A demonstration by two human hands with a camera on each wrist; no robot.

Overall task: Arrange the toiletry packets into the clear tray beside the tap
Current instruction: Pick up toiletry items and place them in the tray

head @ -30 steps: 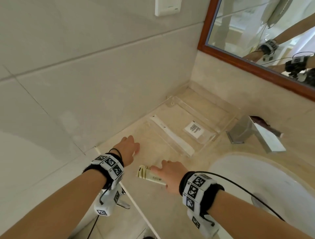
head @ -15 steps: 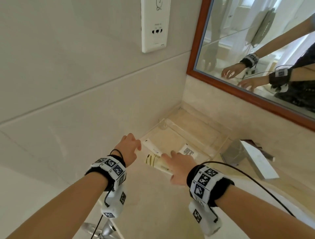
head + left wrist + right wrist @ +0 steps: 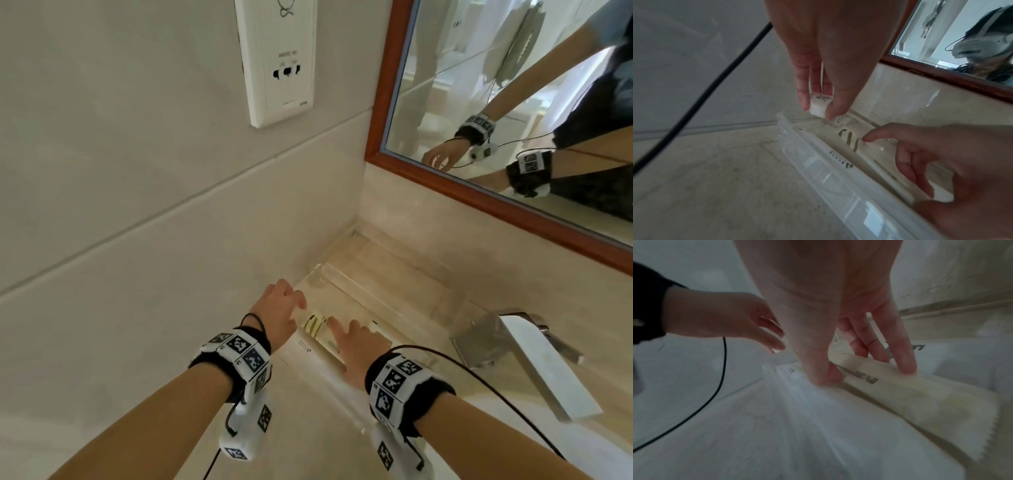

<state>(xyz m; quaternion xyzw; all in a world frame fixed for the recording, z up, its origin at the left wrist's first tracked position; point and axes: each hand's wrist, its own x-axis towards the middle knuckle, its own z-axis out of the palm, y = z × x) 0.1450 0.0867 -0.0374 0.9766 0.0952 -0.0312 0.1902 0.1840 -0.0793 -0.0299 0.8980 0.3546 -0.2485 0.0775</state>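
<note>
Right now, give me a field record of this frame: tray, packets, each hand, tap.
tray: clear tray on the counter, in the corner beside the tap
cream packet: cream packet with dark stripes, lying in the tray
long white packet: long white packet along the tray's near wall
left hand: left hand pinches a small white box above the tray's far end
right hand: right hand holds the cream packet between thumb and fingers
mirror: wood-framed mirror above the counter
</note>
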